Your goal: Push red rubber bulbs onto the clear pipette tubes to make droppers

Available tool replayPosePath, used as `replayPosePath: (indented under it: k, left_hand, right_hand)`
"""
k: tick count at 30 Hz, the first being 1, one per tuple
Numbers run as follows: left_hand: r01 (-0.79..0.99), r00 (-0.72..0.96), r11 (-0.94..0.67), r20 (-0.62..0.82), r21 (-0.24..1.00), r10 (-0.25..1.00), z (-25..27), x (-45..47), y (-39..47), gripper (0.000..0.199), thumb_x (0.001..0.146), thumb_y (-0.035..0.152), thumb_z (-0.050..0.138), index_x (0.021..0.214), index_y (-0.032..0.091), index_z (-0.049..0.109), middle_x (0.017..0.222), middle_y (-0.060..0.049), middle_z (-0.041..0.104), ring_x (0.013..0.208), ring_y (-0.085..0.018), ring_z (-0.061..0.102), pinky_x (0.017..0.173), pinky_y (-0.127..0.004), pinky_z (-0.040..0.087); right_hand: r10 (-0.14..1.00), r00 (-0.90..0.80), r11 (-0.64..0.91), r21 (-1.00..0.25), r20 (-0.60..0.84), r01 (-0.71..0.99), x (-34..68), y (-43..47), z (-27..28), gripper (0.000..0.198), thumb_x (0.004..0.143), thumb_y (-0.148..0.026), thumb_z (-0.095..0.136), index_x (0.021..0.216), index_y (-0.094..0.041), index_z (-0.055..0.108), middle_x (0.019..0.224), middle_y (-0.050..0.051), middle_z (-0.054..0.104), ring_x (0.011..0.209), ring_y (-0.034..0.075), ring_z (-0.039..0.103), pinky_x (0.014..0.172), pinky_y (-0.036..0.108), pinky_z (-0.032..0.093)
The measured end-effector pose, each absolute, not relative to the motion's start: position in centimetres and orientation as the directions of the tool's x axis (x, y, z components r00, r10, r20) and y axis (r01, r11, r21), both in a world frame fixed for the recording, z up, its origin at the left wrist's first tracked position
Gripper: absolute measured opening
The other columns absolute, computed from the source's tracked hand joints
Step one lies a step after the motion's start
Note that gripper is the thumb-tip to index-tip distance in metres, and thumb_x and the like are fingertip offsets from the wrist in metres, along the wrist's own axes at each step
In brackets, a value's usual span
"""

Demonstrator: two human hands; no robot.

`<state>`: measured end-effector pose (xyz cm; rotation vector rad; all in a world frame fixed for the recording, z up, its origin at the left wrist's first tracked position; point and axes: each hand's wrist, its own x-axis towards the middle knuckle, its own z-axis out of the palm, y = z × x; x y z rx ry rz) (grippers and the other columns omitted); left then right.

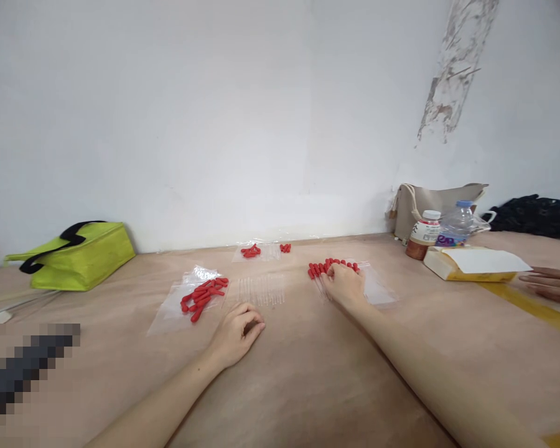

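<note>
Read clock positions with 12 toward the wall (214, 124). At far left, a dark object (18, 376) is pixelated and cut off by the frame edge. At 11 o'clock of your left hand (236, 336), loose red pieces (204, 294) lie on a clear bag (165, 311). Your left hand rests on the table (284, 386), fingers loosely curled; you cannot tell whether it encloses anything. Thin clear sticks (261, 291) lie in a row at its 1 o'clock.

Your right hand (346, 285) bends down over a row of red pieces (326, 266) at its 11 o'clock; its fingertips are hidden, so you cannot tell whether it grips one. At its 2 o'clock stand a white-capped bottle (420, 239) and a blue-capped bottle (456, 219), the latter partly hidden by a box (478, 274); you cannot read either label reliably. Farther right, the frame cuts off a co-worker's hand (553, 285).
</note>
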<state>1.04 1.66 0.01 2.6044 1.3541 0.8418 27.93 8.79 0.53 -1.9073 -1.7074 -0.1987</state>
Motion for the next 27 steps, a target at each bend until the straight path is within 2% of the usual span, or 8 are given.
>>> replayPosePath:
  k: [2,5,7,10,13,15,20,27]
  left_hand:
    - [0.764,0.427,-0.582,0.457,0.278,0.78,0.0,1.1,1.7,0.021,0.081,0.032,0.048,0.066,0.018,0.054,0.076,-0.002,0.057,0.073,-0.016,0.052,0.068,-0.028,0.041]
    - [0.83,0.366,-0.522,0.517,0.194,0.774,0.2,0.7,2.1,0.024,0.082,0.035,0.045,0.067,0.018,0.053,0.076,-0.002,0.059,0.076,-0.018,0.052,0.072,-0.031,0.038]
    - [0.886,0.292,-0.442,0.571,0.141,0.767,0.6,-0.4,2.6,0.019,0.084,0.031,0.04,0.082,0.02,0.055,0.086,-0.003,0.06,0.084,-0.02,0.052,0.076,-0.033,0.036]
    - [0.97,0.125,-0.227,0.634,0.083,0.763,1.3,-2.8,3.6,0.023,0.083,0.027,0.039,0.102,0.021,0.051,0.1,-0.005,0.059,0.095,-0.023,0.049,0.078,-0.036,0.034]
    - [1.0,-0.011,0.007,0.592,0.008,0.806,2.1,-5.3,4.3,0.019,0.08,0.032,0.044,0.089,0.022,0.057,0.095,-0.006,0.061,0.091,-0.027,0.05,0.076,-0.038,0.033]
    - [0.995,-0.051,0.088,0.521,-0.046,0.852,2.6,-6.4,4.5,0.02,0.077,0.035,0.046,0.082,0.021,0.058,0.089,-0.007,0.062,0.088,-0.028,0.051,0.075,-0.039,0.033]
    - [0.978,-0.043,0.126,0.431,-0.167,0.901,2.7,-6.8,4.5,0.02,0.076,0.032,0.045,0.082,0.018,0.059,0.085,-0.01,0.064,0.084,-0.029,0.055,0.073,-0.041,0.032]
    - [0.972,0.024,0.089,0.471,-0.216,0.882,2.5,-6.5,4.4,0.019,0.075,0.024,0.043,0.073,0.016,0.06,0.081,-0.013,0.063,0.082,-0.031,0.056,0.073,-0.043,0.031]
  right_hand:
    - [0.877,0.098,0.066,-0.319,0.47,0.945,26.4,8.4,0.7,0.02,0.076,-0.031,0.044,0.074,-0.019,0.059,0.079,0.004,0.063,0.078,0.017,0.054,0.077,0.033,0.022]
    - [0.936,0.011,0.125,-0.362,0.352,0.924,23.5,8.2,0.6,0.015,0.074,-0.027,0.046,0.075,-0.02,0.06,0.077,0.003,0.064,0.079,0.018,0.055,0.077,0.033,0.023]
    - [0.948,0.006,0.122,-0.382,0.317,0.916,21.5,8.3,0.4,0.016,0.073,-0.029,0.048,0.079,-0.02,0.06,0.078,0.004,0.064,0.08,0.018,0.055,0.075,0.032,0.024]
    - [0.953,0.024,0.106,-0.406,0.301,0.908,19.2,8.7,0.0,0.022,0.075,-0.032,0.046,0.089,-0.02,0.058,0.084,0.006,0.064,0.083,0.019,0.056,0.075,0.032,0.027]
    - [0.956,0.045,0.085,-0.423,0.288,0.902,17.9,9.1,-0.1,0.027,0.075,-0.035,0.046,0.093,-0.018,0.056,0.09,0.008,0.063,0.087,0.022,0.055,0.077,0.034,0.028]
    - [0.961,0.06,0.064,-0.431,0.269,0.9,17.3,9.4,-0.1,0.027,0.075,-0.033,0.046,0.093,-0.017,0.056,0.091,0.01,0.063,0.087,0.023,0.055,0.077,0.036,0.028]
    - [0.976,0.113,-0.017,-0.451,0.187,0.892,16.7,9.9,0.4,0.027,0.073,-0.028,0.047,0.094,-0.015,0.058,0.088,0.012,0.063,0.087,0.025,0.057,0.078,0.039,0.031]
    - [0.984,0.164,-0.112,-0.494,0.063,0.862,16.7,10.3,1.2,0.026,0.07,-0.026,0.051,0.091,-0.015,0.061,0.09,0.013,0.064,0.089,0.025,0.058,0.075,0.036,0.037]
